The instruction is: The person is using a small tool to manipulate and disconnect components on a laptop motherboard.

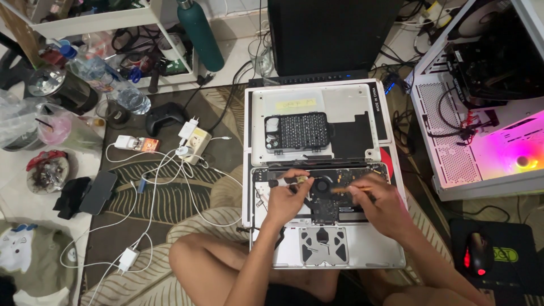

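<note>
Head view looks down on an opened laptop (323, 226) lying on the floor rug, its innards bare between the person's knees. Left hand (286, 195) has its fingers pinched together on a small dark tool (283, 181) — the tool's long axis runs roughly left to right, its tip toward the fan (323, 186) just right of the fingertips. Right hand (379, 204) grips a thin brush (345, 190) with a wooden handle; fingers closed around it, long axis also near level, its far end pointing left at the fan. The two tips lie near each other, not clearly touching.

Beyond the fingers, the removed bottom cover (317, 119) lies flat with a bit case (296, 133) on it, touching the laptop's far edge — little room that way. Left of the left fingers the laptop's edge is near, then rug with white cables (164, 170). Right of the right fingers, a white PC case (481, 113) stands well apart. Below the hands, the trackpad underside (323, 246) and palm rest lie uncovered.
</note>
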